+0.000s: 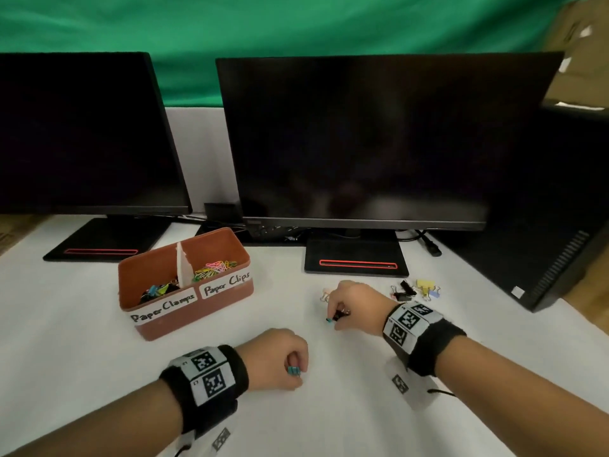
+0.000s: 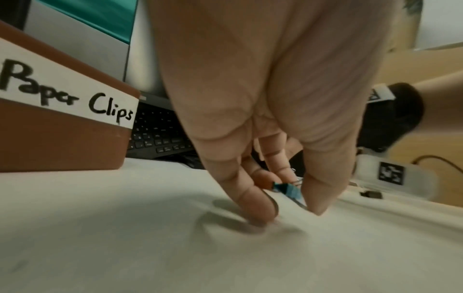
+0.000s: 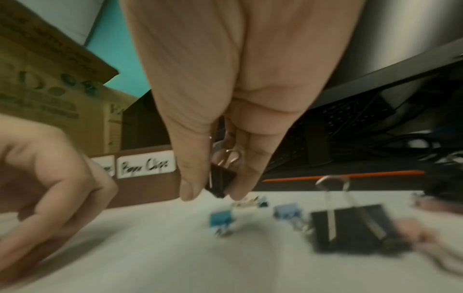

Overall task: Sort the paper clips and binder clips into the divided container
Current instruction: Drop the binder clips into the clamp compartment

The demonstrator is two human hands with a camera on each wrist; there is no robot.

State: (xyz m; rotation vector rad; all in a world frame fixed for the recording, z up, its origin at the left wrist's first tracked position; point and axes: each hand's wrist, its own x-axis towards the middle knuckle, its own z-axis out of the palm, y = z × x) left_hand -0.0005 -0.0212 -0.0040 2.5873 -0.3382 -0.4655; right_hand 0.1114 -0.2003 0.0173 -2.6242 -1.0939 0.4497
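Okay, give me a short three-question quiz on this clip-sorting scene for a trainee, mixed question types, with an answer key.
1. True or false: the left hand pinches a teal binder clip at the table.
2. Multiple choice: the right hand holds A) a yellow paper clip, B) a black binder clip, C) nothing.
3. Fill in: in the divided container, the coloured paper clips lie in the compartment labelled "Paper ____".

Key: 1 true; 2 B; 3 Clips.
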